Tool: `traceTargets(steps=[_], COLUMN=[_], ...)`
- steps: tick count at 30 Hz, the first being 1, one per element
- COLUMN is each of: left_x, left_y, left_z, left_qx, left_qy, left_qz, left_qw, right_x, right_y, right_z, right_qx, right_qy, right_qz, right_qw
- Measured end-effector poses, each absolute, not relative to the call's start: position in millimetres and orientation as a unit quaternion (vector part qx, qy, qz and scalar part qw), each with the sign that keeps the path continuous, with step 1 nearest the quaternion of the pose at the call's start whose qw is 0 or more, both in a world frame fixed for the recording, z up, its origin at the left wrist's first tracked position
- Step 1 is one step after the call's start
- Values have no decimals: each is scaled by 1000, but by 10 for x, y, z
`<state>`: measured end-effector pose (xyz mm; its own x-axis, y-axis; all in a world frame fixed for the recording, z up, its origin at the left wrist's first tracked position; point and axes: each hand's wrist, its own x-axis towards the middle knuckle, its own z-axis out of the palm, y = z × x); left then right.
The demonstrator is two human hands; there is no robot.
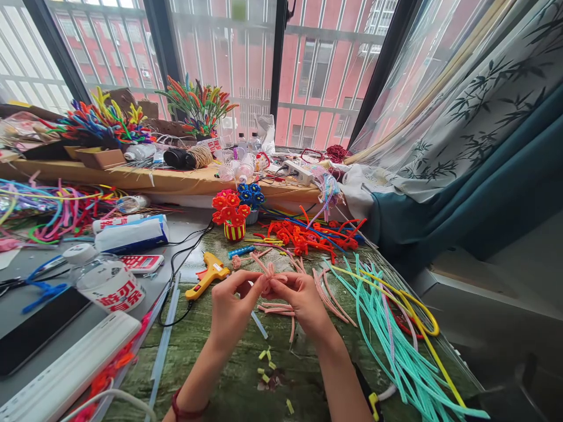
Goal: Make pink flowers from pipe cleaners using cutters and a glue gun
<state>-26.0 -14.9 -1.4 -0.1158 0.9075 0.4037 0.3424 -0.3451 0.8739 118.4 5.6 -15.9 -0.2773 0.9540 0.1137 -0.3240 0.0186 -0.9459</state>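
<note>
Over the middle of the table, my left hand and my right hand meet at a small looped shape of pink pipe cleaner. Both hands pinch it between thumb and fingers, one from each side; part of it is hidden behind the fingertips. Loose pink pipe cleaners lie behind and to the right of my right hand. A small finished-looking pink curl rests beyond my left hand. Left of that hand is a yellow hot glue gun, its cord trailing left.
Turquoise pipe cleaners spread along the right side. Red pipe-cleaner pieces and a striped pot of red flowers stand toward the sill. Left are a plastic bottle, a black phone and a white power strip. Yellow bits lie in front.
</note>
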Motion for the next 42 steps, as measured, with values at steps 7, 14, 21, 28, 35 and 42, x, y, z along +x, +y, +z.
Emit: traceTargets(steps=[7,14,21,28,35,42], left_x=[-259,-280,-249,-480,-544,-533], left_y=[-137,-123,-126,-25,-10,-36], left_z=[-13,-44,-68,8,28,25], left_qx=[615,595,621,666,631,684], left_qy=[495,496,500,469,458,459], left_qz=[524,540,523,437,413,400], left_qw=[319,330,301,382,471,403], right_x=[1209,1210,1176,1238,1246,1238], right_y=[75,55,97,95,56,48], right_z=[-192,-146,-188,-150,-133,-174], right_qx=[-320,-318,-330,-328,-308,-334], right_qy=[-501,-496,-473,-507,-576,-594], right_qz=[609,611,593,586,589,602], right_qw=[526,528,563,540,476,416])
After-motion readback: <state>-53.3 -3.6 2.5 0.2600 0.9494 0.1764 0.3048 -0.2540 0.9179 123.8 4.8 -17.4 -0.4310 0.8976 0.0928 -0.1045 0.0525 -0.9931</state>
